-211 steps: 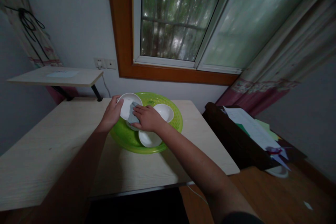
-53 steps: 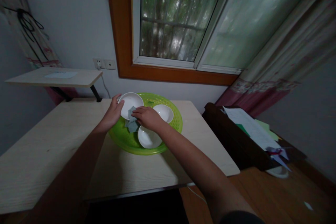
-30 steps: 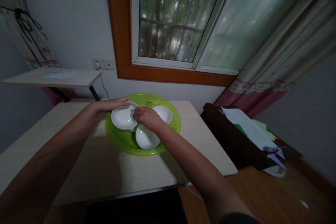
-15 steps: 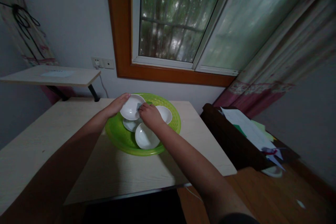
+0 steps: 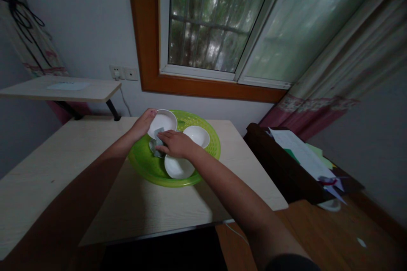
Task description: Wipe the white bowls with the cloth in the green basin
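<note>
- head view: the left grip (image 5: 144, 123) pinches the held bowl (image 5: 163, 120) at its left rim; the bowl sits just right of that grip, its hollow tipped toward the wearer.
- the right grip (image 5: 175, 143) is bunched on a grey cloth (image 5: 158, 141), whose folds show at its fingertips, against or just over the held bowl's near rim; firm contact cannot be told.
- below the left grip, partly under the cloth, a lower bowl (image 5: 153, 148) lies in the green basket (image 5: 146, 171).
- just right of the right grip sits a far bowl (image 5: 199, 134); just below it, a near bowl (image 5: 178, 168).
- all this stands on the worktop (image 5: 101, 129), which spreads left of and below both grips.
- to rub well, the left grip should probably brace the rim while the right grip presses the cloth flat, loose folds gathered in.
- turning the bowl in small steps would likely reach the rim under the left fingers.
</note>
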The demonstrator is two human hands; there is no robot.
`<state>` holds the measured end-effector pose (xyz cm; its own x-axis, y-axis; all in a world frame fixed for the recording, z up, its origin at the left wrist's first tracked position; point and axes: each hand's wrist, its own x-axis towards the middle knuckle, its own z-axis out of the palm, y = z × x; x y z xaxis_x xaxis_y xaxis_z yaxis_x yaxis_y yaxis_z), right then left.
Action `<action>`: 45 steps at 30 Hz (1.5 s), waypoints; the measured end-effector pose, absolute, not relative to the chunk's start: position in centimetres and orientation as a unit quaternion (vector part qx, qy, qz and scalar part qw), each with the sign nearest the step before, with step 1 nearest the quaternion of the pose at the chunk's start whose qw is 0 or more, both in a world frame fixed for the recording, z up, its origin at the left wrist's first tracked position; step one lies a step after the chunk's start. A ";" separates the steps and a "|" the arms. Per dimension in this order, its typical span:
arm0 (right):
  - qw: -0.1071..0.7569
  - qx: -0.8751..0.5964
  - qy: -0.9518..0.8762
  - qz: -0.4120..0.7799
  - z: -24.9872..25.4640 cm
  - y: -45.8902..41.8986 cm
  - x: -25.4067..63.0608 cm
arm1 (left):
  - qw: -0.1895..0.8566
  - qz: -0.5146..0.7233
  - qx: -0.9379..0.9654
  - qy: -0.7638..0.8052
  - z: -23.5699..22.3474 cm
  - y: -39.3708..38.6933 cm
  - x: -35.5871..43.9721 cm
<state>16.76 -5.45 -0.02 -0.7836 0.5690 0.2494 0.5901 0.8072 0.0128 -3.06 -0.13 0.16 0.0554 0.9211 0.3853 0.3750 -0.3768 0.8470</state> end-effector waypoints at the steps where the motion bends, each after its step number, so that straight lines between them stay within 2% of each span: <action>1: 0.118 -0.320 -0.939 -0.050 0.0 -5.4 16.8 | 0.279 0.486 0.671 0.485 0.1 -0.1 -3.0; 10: 0.170 -0.383 -0.892 -0.172 0.8 -5.2 17.4 | 0.289 0.472 0.674 0.489 -0.1 -0.3 -2.6; 19: 0.120 -0.345 -0.921 -0.133 0.6 -6.1 16.8 | 0.251 0.479 0.676 0.500 0.3 -0.5 -2.8; 25: 0.155 -0.292 -0.939 -0.095 1.0 -6.5 16.4 | 0.242 0.484 0.669 0.510 0.3 -0.5 -2.9; 30: 0.132 -0.287 -0.946 -0.069 1.2 -6.1 16.3 | 0.247 0.472 0.674 0.512 -0.1 -0.2 -3.1; 35: 0.118 -0.332 -0.930 -0.104 0.6 -5.3 16.7 | 0.261 0.465 0.683 0.499 -0.3 0.1 -2.9; 41: 0.155 -0.378 -0.894 -0.183 0.5 -5.0 17.2 | 0.286 0.456 0.682 0.494 0.0 -0.1 -2.5; 45: 0.143 -0.379 -0.897 -0.176 0.4 -5.0 17.1 | 0.288 0.460 0.683 0.489 -0.1 -0.2 -2.6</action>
<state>17.08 -5.04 0.41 -0.6727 0.6291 0.3894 0.7297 0.6511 0.2088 -2.61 -0.17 -0.10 0.0988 0.9329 0.3463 0.4030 -0.3557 0.8433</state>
